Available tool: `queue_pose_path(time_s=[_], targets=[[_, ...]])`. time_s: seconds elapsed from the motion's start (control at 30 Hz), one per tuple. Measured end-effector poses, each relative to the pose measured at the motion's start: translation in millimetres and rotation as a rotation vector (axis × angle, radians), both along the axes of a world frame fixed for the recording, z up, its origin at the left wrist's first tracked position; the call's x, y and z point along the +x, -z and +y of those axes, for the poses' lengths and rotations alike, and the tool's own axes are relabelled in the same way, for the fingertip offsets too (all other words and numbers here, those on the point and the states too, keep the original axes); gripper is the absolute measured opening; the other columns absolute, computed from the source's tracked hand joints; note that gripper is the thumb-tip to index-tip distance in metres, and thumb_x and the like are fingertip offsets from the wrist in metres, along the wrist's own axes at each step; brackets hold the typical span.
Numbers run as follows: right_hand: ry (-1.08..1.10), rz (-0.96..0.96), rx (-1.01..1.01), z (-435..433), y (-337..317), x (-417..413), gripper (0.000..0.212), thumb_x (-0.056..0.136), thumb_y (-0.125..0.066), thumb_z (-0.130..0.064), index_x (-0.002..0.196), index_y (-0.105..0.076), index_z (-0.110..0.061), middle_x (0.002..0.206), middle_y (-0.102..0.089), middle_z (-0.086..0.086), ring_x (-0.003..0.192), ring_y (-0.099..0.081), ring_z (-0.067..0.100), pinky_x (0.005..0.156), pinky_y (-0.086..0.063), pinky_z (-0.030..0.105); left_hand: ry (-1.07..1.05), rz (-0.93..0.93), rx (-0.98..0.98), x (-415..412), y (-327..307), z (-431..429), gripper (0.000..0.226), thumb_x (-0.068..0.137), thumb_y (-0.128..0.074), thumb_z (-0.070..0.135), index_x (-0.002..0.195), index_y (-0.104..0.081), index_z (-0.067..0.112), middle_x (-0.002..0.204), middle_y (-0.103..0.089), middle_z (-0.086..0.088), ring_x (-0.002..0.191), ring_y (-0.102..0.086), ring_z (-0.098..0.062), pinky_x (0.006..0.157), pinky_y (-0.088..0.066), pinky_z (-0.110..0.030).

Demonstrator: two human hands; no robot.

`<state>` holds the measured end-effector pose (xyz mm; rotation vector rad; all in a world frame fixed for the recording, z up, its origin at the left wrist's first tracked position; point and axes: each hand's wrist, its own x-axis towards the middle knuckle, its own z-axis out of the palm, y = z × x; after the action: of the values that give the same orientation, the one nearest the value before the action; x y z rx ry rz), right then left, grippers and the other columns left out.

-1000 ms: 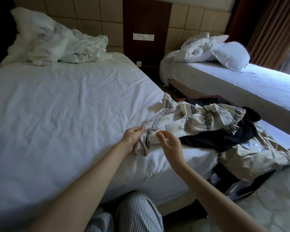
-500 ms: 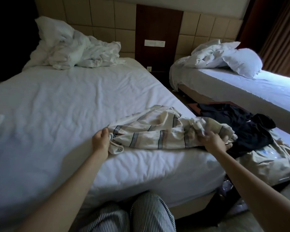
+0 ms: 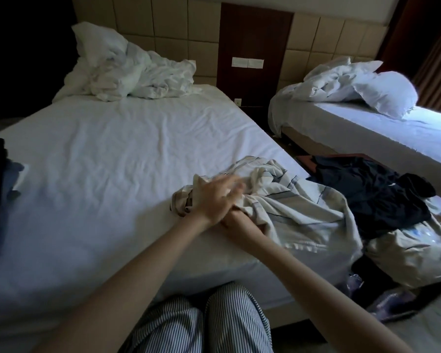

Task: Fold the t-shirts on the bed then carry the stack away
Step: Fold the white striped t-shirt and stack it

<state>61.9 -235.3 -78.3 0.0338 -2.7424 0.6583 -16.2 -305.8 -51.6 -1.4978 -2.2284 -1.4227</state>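
Place: a twin bedroom, looking like a hotel room.
Beds: a near bed (image 3: 112, 161) and a second bed (image 3: 392, 133) are standing side by side, both wearing white sheets.
Wall: padded panels (image 3: 168, 26) are running behind both beds, flanking a dark wood panel (image 3: 255, 39) carrying a switch plate (image 3: 247, 62).
Window side: a curtain (image 3: 435, 62) is hanging at far right.

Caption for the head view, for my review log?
Left hand crosses over right hand on a crumpled striped shirt at the bed edge; dark clothes lie beside it.

readable text: none | surfaces seen: striped t-shirt (image 3: 285, 207), wall switch plate (image 3: 247, 62) | both unmarked
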Motion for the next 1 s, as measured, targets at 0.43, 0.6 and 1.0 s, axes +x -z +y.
queue_pose_path(time_s=[0.43, 0.6, 1.0], targets=[[0.178, 0.108, 0.552, 84, 61, 119, 0.055, 0.077, -0.049, -0.038, 0.130, -0.042, -0.026, 0.133, -0.049, 0.000, 0.116, -0.044, 0.019, 0.097, -0.029, 0.037, 0.161, 0.324, -0.493, -1, 19, 24, 0.037, 0.087, -0.050, 0.016, 0.122, -0.063, 0.015, 0.135, -0.052, -0.006, 0.122, -0.048, -0.025, 0.100, -0.038, -0.039], [0.532, -0.046, 0.409, 127, 68, 142, 0.101, 0.051, -0.084, -0.050, 0.136, -0.037, -0.021, 0.129, -0.047, 0.012, 0.118, -0.039, 0.029, 0.097, -0.028, 0.044, -0.116, 0.013, -0.095, -13, -1, 5, 0.023, 0.086, -0.052, -0.002, 0.106, -0.062, -0.006, 0.110, -0.062, -0.023, 0.105, -0.057, -0.034, 0.087, -0.037, -0.024], [0.497, 0.304, -0.292, 120, -35, 97, 0.031, 0.096, -0.048, -0.012, 0.066, -0.040, -0.012, 0.058, -0.038, -0.002, 0.055, -0.036, 0.012, 0.056, -0.028, 0.031, -0.174, 0.408, -0.602, -26, -6, -31, 0.081, 0.070, -0.043, 0.033, 0.148, -0.023, 0.025, 0.142, -0.040, -0.008, 0.126, -0.042, -0.032, 0.101, -0.033, -0.037]])
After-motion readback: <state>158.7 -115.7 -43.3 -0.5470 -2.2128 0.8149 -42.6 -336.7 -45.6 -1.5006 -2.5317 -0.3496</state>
